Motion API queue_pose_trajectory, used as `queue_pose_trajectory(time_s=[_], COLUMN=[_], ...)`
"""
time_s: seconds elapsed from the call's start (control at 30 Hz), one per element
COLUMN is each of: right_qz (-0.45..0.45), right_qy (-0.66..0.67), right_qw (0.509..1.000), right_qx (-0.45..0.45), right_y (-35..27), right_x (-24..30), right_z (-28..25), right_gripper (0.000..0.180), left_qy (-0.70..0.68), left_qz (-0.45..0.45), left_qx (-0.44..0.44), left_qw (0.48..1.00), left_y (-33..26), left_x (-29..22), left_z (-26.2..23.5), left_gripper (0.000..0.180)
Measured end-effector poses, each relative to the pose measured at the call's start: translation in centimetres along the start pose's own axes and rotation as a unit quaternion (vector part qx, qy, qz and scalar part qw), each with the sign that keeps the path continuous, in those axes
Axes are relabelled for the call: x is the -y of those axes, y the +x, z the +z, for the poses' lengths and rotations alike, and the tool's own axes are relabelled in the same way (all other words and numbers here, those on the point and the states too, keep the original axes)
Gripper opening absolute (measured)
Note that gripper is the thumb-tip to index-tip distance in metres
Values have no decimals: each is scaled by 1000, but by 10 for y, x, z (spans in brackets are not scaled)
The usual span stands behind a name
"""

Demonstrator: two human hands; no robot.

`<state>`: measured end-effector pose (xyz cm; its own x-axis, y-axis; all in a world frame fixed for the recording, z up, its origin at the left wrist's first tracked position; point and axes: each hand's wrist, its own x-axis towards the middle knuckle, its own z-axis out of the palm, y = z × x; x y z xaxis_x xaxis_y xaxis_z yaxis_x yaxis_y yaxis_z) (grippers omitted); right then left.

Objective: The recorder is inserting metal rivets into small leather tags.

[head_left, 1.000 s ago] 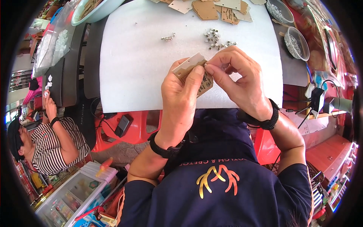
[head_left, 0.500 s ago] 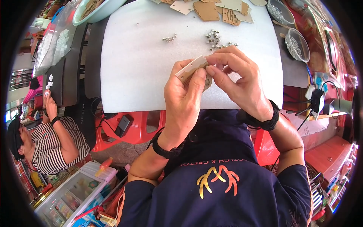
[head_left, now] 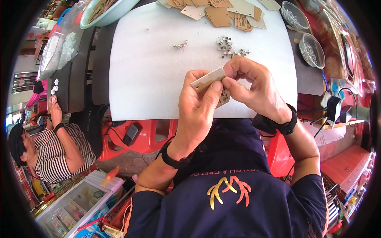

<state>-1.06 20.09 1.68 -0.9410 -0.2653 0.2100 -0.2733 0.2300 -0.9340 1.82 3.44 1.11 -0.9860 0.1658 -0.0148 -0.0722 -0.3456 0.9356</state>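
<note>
Left hand (head_left: 197, 104), right hand (head_left: 254, 85) both pinch brown card piece (head_left: 209, 81); two clear bowls (head_left: 312, 50) hold small metal bits.

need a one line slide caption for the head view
Both hands, left hand and right hand, pinch a small cardboard tag over a white mat scattered with small metal studs.

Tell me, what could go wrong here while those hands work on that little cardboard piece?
The cardboard piece is pinched only at its edges by the left hand and right hand, so it might bend or slip. The loose pile of small metal bits lies just beyond the knuckles; a nudge could scatter it across the white mat.
</note>
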Motion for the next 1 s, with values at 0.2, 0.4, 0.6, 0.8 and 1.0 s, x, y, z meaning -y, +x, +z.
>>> queue_pose_trajectory(time_s=[0.2, 0.4, 0.6, 0.8, 1.0], right_qz=[118, 151, 174, 165, 171], right_qy=[97, 126, 96, 184, 198], right_qw=[988, 979, 977, 967, 964], right_qx=[28, 59, 80, 72, 44], right_y=[0, 3, 2, -5, -13], right_x=[7, 8, 5, -3, -1], right_z=[-3, -6, -10, -7, -6], right_gripper=[19, 19, 22, 21, 24], left_qy=[13, 87, 123, 112, 129], left_qz=[8, 41, 31, 11, 14], left_qx=[18, 34, 47, 39, 24], left_qw=[1000, 995, 991, 993, 991], left_y=[-1, 1, 4, 5, 2], left_x=[0, 0, 3, 5, 5], left_z=[0, 0, -5, -9, -7], left_gripper=[21, 22, 22, 26, 30])
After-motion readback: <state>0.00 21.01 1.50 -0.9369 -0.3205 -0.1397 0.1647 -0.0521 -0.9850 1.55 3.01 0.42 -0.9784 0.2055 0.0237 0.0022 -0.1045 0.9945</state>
